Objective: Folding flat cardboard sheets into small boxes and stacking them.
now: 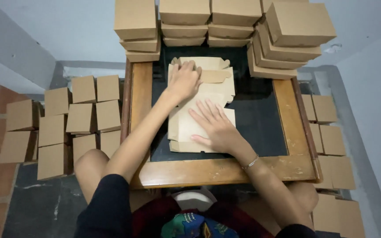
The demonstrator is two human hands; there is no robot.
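Observation:
A flat, unfolded brown cardboard box blank (pixel 217 86) lies on the dark glass top of a low wooden-framed table (pixel 225 169). My left hand (pixel 184 79) presses on the blank's upper left part, fingers curled over a flap near its far edge. My right hand (pixel 214 125) lies flat with fingers spread on the blank's lower half, holding it down. A thin bracelet (pixel 251 163) circles my right wrist.
Stacks of folded brown boxes (pixel 283 31) stand along the table's far edge. More folded boxes (pixel 73 119) stand in rows on the floor at left, and flat cardboard blanks (pixel 331 141) lie on the floor at right. My knees flank the table's near edge.

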